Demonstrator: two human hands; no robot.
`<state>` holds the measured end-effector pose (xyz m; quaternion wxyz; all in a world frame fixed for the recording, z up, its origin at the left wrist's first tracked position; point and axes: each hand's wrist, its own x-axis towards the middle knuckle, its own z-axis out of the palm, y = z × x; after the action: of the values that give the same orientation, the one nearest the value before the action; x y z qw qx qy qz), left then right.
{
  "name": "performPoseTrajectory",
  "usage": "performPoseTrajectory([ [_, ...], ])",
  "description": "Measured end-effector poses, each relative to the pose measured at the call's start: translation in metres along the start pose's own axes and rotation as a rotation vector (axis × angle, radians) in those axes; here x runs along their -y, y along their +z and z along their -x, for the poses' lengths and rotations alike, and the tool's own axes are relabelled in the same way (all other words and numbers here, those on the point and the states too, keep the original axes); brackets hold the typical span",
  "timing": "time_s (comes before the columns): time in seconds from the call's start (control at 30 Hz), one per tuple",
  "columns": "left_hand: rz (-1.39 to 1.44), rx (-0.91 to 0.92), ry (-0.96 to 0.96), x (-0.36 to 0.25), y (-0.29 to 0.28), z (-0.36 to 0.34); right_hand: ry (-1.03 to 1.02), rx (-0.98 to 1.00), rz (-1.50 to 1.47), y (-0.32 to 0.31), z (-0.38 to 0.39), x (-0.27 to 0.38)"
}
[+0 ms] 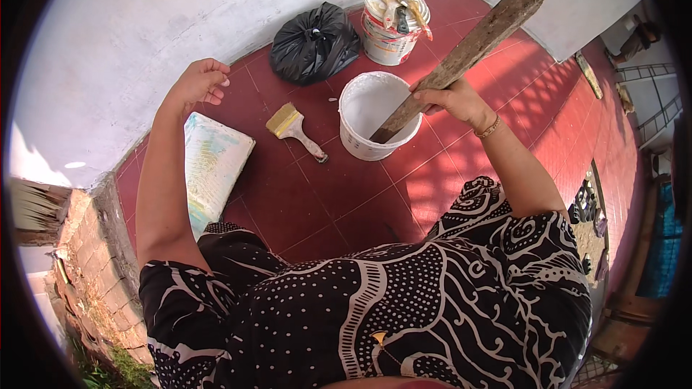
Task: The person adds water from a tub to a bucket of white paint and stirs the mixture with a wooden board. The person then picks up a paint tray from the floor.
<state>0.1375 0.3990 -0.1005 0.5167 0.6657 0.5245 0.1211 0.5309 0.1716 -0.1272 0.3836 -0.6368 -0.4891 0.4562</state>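
My right hand point(459, 103) is wrapped round a rough wooden stick point(472, 47), which slants down to the left. Its lower end is inside a white bucket point(353, 133) that holds white paint point(371, 97). Raised near the wall, my left hand point(200, 84) has its fingers loosely bent and apart, with nothing seen in it; a fingertip looks white. Below that hand lies a rectangular container point(216, 162) smeared with white, pale blue and yellow. Between it and the bucket, a wide paintbrush point(294, 128) with yellowish bristles rests on the floor.
A tied black plastic bag point(314, 45) sits against the white wall point(166, 14). Beside it stands a lidded paint bucket point(389, 47) with brushes point(405, 3) on top. The floor point(317, 202) is red tile. Far right are a ladder point(652, 94) and a doormat point(592, 227).
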Motion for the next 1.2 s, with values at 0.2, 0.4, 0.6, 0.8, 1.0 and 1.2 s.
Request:
performPoseTrajectory([
  [0.2,-0.015,0.003,0.002,-0.002,0.003,-0.002,-0.178,-0.264,0.026,-0.008,-0.007,-0.018],
  [0.4,-0.004,0.015,0.000,-0.003,0.005,-0.002,-0.168,-0.173,0.001,0.027,-0.015,-0.022],
  [0.6,-0.011,0.007,0.002,-0.002,0.003,-0.001,-0.056,0.044,-0.050,0.011,0.000,-0.001],
  [0.8,-0.021,0.008,-0.003,-0.003,0.005,-0.002,-0.099,-0.200,0.058,-0.012,-0.001,-0.007],
  [1.0,-0.014,0.014,-0.008,-0.005,0.007,0.000,-0.202,-0.153,0.033,0.025,-0.007,-0.013],
  [1.2,-0.015,0.013,-0.004,-0.003,0.005,-0.001,-0.027,0.062,-0.036,0.007,0.000,-0.001],
])
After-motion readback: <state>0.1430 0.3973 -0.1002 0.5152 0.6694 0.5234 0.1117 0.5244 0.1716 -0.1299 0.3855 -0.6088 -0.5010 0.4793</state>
